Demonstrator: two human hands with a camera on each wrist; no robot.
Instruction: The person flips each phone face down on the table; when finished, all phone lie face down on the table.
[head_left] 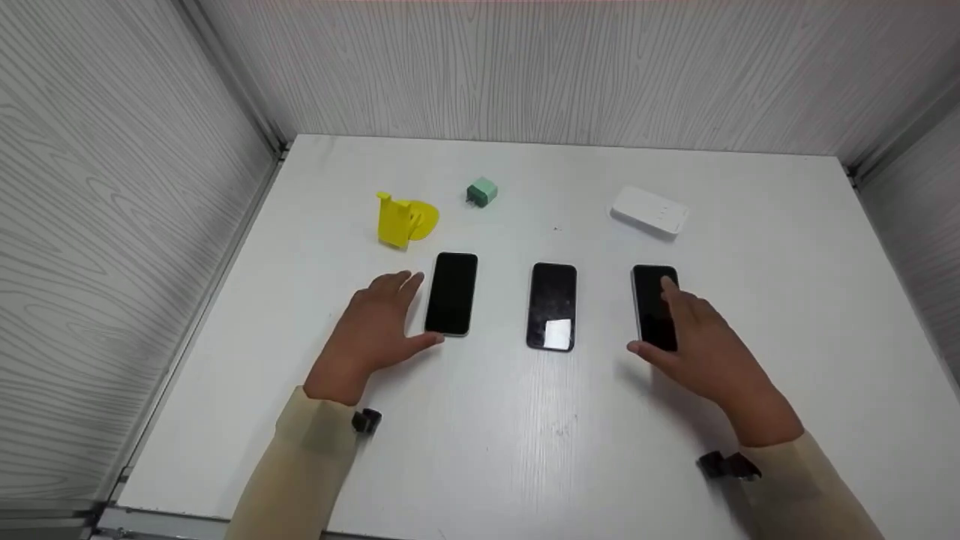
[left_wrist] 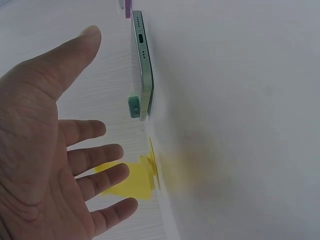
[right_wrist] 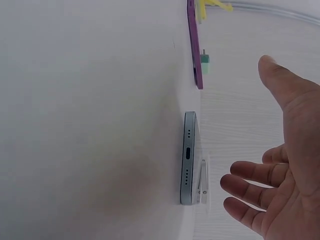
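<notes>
Three phones lie face up in a row on the white table (head_left: 495,435). Beside the left phone (head_left: 451,294) is my left hand (head_left: 375,326), fingers spread, thumb near the phone's lower corner. The left wrist view shows that phone's green edge (left_wrist: 143,65) with its charging port, apart from the fingers. The middle phone (head_left: 553,300) reflects a bright patch; its side looks purple (right_wrist: 195,45) in the right wrist view. My right hand (head_left: 701,341) hovers over the right phone (head_left: 651,300), covering part of it. In the right wrist view its palm is empty, beside that phone's pale blue edge (right_wrist: 188,157).
Behind the phones stand a yellow phone stand (head_left: 401,220) at the left, a green plug adapter (head_left: 482,192) near the middle and a white rectangular device (head_left: 649,211) at the right. Wood-grain panels (head_left: 555,71) enclose the table at the back and sides.
</notes>
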